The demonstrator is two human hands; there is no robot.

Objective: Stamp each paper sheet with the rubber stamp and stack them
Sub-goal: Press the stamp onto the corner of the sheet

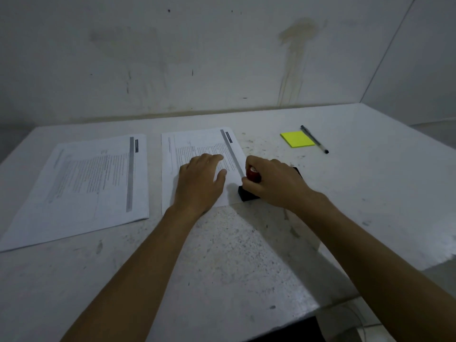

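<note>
Two sets of white printed paper are counted on the speckled white desk (pixel 234 255): a left printed paper sheet (pixel 84 186), which may be a stack of several though the layer count cannot be told, and a middle printed paper sheet (pixel 197 146). They lie side by side, apart, with a strip of bare desk between. One rubber stamp with a red knob handle (pixel 253 173) is seen, one black rectangular ink pad (pixel 246 195), one square yellow sticky-note pad (pixel 297 138), one slim black pen (pixel 314 139).

The left hand (pixel 201 183) is laid flat, fingers straight and relaxed, pressing on the middle sheet. The right hand (pixel 271 181) is curled around the stamp handle just beside the sheet's right edge, over the ink pad; whether the stamp face touches the pad is hidden by the fingers. Most of the ink pad is covered by the right hand.

The sticky-note pad and pen lie far right, touching or nearly so, well apart from the hands. A stained white wall (pixel 222 58) stands behind the desk.
</note>
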